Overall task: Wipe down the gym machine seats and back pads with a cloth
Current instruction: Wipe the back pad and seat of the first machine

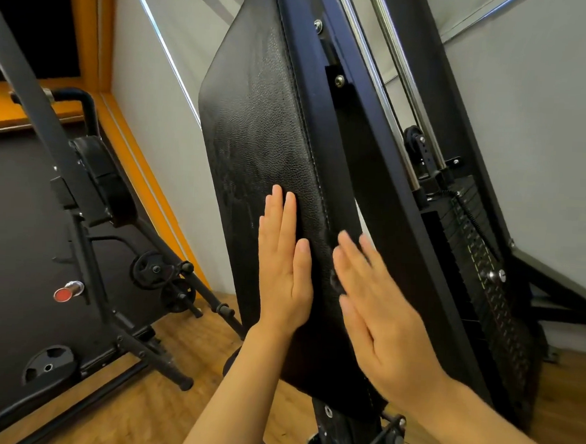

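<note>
One black textured back pad (pixel 272 145), standing tilted at frame centre, mounted on one dark machine upright (pixel 366 178). Two bare hands: left hand (pixel 283 272) lying flat against the pad's lower face, fingers straight and together; right hand (pixel 372 312) hovering at the pad's stitched edge, fingers straight, blurred, contact uncertain. One weight stack (pixel 481 267) sitting right. Three weight plates (pixel 49 364) showing left, over wood flooring (pixel 157 402).
</note>
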The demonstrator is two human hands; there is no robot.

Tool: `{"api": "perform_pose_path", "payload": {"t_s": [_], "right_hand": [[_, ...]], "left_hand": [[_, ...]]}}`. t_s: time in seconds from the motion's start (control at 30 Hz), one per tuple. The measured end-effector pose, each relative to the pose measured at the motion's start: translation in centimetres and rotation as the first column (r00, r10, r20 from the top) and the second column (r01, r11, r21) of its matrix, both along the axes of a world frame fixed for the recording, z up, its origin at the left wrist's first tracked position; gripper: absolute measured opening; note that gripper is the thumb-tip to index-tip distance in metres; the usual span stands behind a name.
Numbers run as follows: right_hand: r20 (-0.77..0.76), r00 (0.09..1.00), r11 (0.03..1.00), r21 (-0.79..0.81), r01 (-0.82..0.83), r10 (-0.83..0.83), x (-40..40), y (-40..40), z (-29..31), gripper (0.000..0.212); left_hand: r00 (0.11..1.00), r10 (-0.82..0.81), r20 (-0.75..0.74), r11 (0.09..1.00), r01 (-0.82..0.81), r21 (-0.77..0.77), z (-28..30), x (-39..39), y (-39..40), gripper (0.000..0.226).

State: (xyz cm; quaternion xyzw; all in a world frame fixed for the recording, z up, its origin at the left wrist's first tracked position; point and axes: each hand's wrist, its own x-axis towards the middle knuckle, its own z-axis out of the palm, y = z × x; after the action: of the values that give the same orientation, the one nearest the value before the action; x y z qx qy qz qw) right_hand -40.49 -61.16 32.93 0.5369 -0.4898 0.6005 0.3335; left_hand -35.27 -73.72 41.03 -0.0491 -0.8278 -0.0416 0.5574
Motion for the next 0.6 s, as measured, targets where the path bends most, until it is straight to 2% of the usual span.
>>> {"api": "perform_pose_path", "payload": {"t_s": [0.1,0.33,0.43,0.6], "right_hand": [[-0.032,0.999,1.0,0.007,-0.017,0.017,-0.1,0.0,-0.5,0.048],[-0.068,0.997,0.997,-0.072,0.033,-0.038,-0.9,-0.6,2.9,0.046],[-0.094,0.995,0.998,-0.063,0.016,-0.022,-0.8,-0.2,1.8,0.05],[-0.219,0.975,0.998,0.04,0.053,-0.043,-1.0,0.6,-2.1,0.054]], "left_hand": [[1.0,0.013,-0.009,1.0,-0.013,0.012,0.0,0.0,0.0,0.052],[1.0,0.019,0.004,1.0,-0.019,0.0,0.1,0.0,0.0,0.051],[1.0,0.018,0.012,1.0,-0.018,0.001,0.0,0.1,0.0,0.052],[1.0,0.017,0.005,1.0,-0.017,0.008,-0.1,0.2,0.1,0.051]]}}
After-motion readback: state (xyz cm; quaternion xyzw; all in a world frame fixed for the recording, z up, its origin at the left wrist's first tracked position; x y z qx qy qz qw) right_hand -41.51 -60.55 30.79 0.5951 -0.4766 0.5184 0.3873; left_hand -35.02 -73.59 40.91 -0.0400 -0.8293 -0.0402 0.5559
